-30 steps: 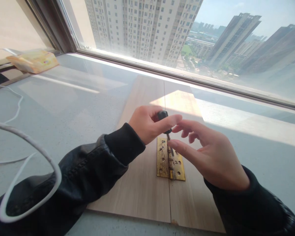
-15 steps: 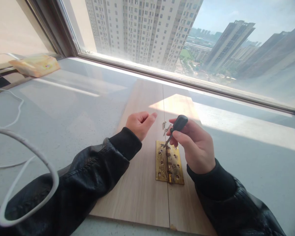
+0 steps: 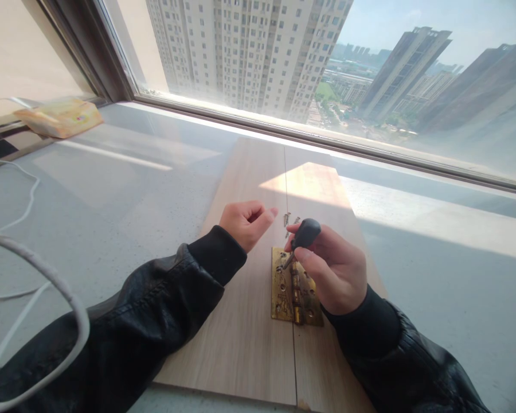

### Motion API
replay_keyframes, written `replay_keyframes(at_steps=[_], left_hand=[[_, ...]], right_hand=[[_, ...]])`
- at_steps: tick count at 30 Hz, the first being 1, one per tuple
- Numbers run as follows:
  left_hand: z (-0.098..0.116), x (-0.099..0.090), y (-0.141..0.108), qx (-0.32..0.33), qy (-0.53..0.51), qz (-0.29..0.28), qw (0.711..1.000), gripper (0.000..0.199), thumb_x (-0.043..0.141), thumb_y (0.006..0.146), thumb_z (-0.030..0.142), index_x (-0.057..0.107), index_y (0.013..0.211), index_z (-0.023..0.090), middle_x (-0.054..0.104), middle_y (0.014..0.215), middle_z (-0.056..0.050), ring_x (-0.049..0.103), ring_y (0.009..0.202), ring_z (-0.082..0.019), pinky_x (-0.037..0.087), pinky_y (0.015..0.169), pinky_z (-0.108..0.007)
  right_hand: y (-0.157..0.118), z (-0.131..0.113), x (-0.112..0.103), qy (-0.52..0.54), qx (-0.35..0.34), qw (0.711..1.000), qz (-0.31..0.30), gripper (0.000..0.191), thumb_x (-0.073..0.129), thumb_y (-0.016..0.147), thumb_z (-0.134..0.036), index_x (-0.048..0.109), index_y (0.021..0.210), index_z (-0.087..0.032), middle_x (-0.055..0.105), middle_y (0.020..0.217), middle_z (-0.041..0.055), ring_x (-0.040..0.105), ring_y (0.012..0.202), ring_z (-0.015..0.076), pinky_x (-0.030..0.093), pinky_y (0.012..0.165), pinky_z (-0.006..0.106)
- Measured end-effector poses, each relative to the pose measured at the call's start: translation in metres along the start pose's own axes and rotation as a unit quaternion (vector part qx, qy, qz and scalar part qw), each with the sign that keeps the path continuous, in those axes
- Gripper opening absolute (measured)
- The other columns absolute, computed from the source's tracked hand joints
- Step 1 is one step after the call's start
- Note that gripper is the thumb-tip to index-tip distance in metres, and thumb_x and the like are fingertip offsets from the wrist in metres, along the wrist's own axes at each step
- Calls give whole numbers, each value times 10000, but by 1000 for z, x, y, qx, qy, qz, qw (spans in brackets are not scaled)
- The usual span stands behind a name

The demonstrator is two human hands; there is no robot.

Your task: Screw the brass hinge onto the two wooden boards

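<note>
My right hand (image 3: 337, 268) grips a screwdriver (image 3: 306, 233) with a dark handle. Its shaft slants down to the left, and the tip is over the left leaf of a brass hinge (image 3: 282, 303); whether it touches cannot be made out. The hinge lies spread flat across the seam between two wooden boards (image 3: 236, 338), its surface stained and pierced with holes. Beyond it a few small screws (image 3: 287, 218) rest near the seam, partly behind my right fingers. My left hand (image 3: 246, 222) rests on the left board, fingers curled and closed; what they hold, if anything, is hidden.
A white cable (image 3: 79, 327) loops in front of my left sleeve. On the far left lies a yellowish soft pack (image 3: 64, 117) beside the window frame (image 3: 112, 69). The boards lie on a pale speckled sill (image 3: 155, 195), below a large window.
My right hand and the screwdriver have moved down and left, bringing the tip lower over the hinge's left leaf. My left hand has stayed nearly in place.
</note>
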State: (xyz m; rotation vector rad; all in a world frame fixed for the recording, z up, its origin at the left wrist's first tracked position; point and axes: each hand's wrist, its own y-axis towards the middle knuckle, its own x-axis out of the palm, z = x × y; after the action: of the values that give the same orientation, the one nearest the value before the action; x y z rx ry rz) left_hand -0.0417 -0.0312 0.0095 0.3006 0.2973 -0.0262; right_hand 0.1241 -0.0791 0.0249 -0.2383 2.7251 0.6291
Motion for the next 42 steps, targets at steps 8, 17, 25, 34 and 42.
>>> replay_keyframes(at_steps=[8,17,25,34,42], left_hand=[[0,0,0,-3,-2,-3,1000,431,554,769,408,361,472,161,266,470,65,270,483,-68,239,481,-234],[0,0,-1,-4,4,-3,1000,426,550,767,403,359,472,163,267,468,64,269,481,-70,239,479,-234],[-1,0,-1,1,4,-8,1000,427,549,764,405,354,470,163,266,468,64,268,481,-70,237,474,-232],[0,-1,-1,-1,0,-11,1000,406,565,754,367,351,475,164,264,470,63,269,488,-72,244,488,-236],[0,-1,-2,0,-4,-8,1000,400,571,746,359,353,472,164,263,466,65,266,487,-72,240,485,-235]], right_hand=[[-1,-1,2,-7,-39,999,-2,248,548,791,-147,616,1024,-199,656,787,24,622,685,158,522,625,323],[-1,1,-1,-21,-37,999,-5,250,538,794,-153,616,1026,-200,654,792,24,622,684,163,522,629,335],[0,-3,-2,-53,-59,997,4,234,538,773,-135,631,978,-200,658,836,34,618,762,182,513,656,339],[-5,-4,5,-41,-104,992,56,651,631,696,-83,467,1296,-275,633,845,31,580,685,174,501,590,349],[3,-9,-2,-130,-206,969,32,478,663,700,-119,568,1158,-215,626,907,66,598,767,188,514,645,356]])
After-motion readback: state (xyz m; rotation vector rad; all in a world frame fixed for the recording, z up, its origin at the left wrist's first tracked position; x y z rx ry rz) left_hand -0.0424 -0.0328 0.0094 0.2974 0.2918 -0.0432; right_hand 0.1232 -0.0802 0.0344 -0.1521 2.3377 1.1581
